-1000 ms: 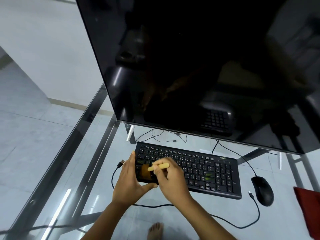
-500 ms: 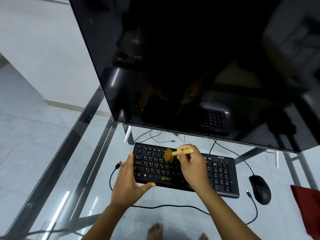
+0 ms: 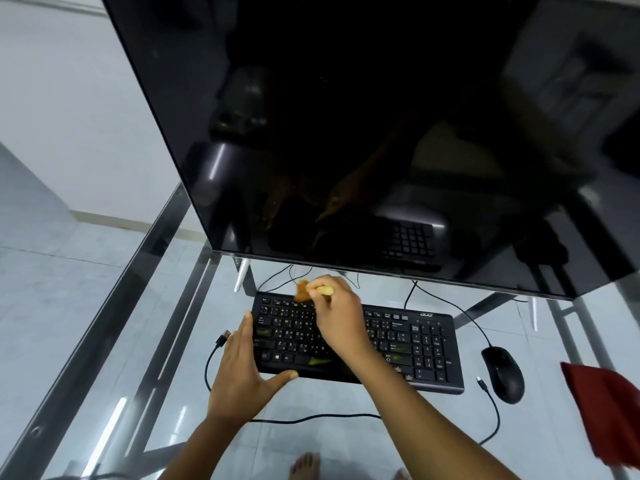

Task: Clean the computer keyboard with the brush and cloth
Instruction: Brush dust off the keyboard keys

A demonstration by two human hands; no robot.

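Right hand (image 3: 341,317) was curled round the pale handle of the brush (image 3: 303,292), fingers and thumb pinching it. The orange-brown bristles pointed left at the top edge of the keyboard (image 3: 415,344), over the upper row of keys left of centre. From where I stood I could not tell whether the bristles touched the keys. That wrist and forearm lay across the middle of the keyboard and hid the keys beneath. Left hand (image 3: 242,372) was spread open at the keyboard's lower left corner, with the fingers straight along the left end and the thumb stretched out against the front edge, holding nothing. The keyboard, black with greenish glints on a few keys, lay flat on the glass table (image 3: 152,258) in the lower middle of the frame. It sat just below the bottom edge of a big dark monitor (image 3: 346,133) that filled the upper part. The number pad showed as a reflection in the screen. A black mouse (image 3: 502,374) sat just beside the keyboard's right end, not touching it. The red cloth (image 3: 609,410) lay at the right edge of the frame beyond the mouse, partly cut off and well apart from both hands. A loose black cable (image 3: 311,418) ran over the glass in front of the keyboard. One plug lay by the left hand's fingertips and the other between keyboard and mouse. Through the glass, at the bottom edge, a bare foot (image 3: 304,465) showed on the pale floor.
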